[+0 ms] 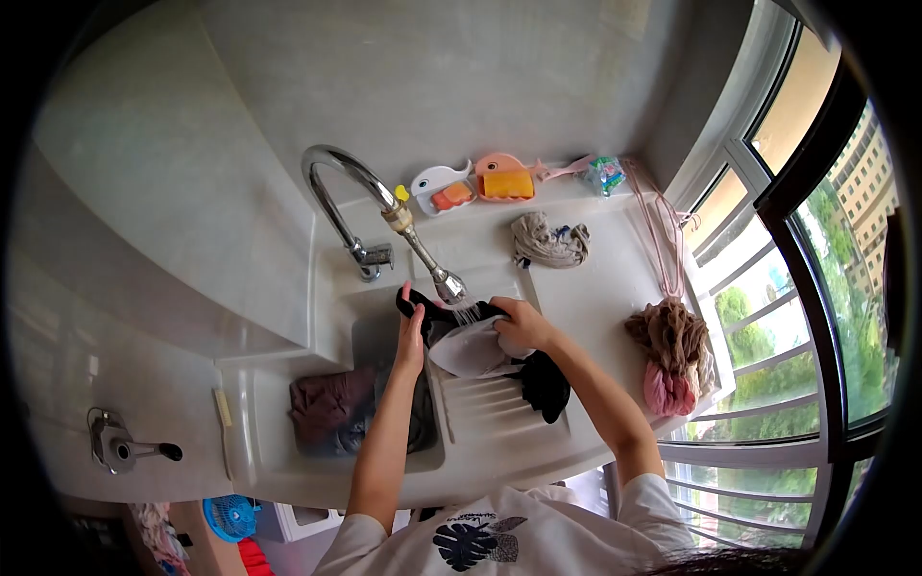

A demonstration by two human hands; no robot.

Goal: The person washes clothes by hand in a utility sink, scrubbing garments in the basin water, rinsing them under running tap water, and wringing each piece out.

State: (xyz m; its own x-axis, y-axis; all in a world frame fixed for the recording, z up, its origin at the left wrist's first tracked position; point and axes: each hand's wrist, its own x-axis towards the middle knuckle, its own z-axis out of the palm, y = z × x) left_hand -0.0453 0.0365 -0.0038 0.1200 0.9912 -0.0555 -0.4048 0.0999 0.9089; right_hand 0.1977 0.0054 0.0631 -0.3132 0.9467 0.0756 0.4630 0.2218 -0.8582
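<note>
Under the running faucet I hold a wet black bra with pale grey cup lining stretched between my hands. My left hand grips its black band at the left end. At the other side, my right hand is closed on the edge beside the cup. Water falls onto the grey lining. A black part of it hangs down over the ribbed washboard. Left of the washboard, a dark maroon cloth lies in the water-filled basin.
A bunched grey-beige cloth lies on the ledge. Whale-shaped soap dishes hold soap bars, near a pink brush. Pink hangers and brown and pink clothes are at right by the window. A wall faucet handle is at left.
</note>
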